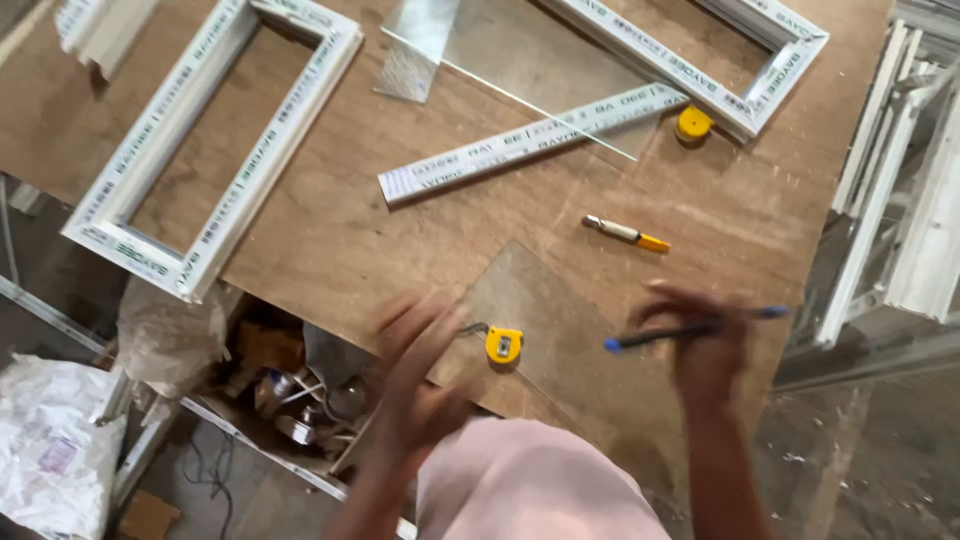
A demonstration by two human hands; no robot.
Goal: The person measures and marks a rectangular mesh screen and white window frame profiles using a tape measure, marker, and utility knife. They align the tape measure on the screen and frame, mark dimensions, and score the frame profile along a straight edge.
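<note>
The right hand (705,350) holds a blue pen (690,329) level, fingers closed around its middle, above the clear pane (570,350) that lies flat at the near edge of the desk (420,230). The left hand (415,365) is motion-blurred beside a yellow tape measure (504,344) resting on the pane; its fingers appear spread and hold nothing visible. No mark can be made out on the pane, so by this evidence marking is judged not yet done, while the measuring tool is already in place. A yellow-tipped cutter (626,233) lies untouched beyond the pane. One white frame (205,140) overhangs the left desk edge; a second white frame (700,60), a loose white profile (530,142) and another yellow tape measure (693,123) occupy the far side. Open board remains between pane and profile. The pane's near corner reaches the desk edge.
</note>
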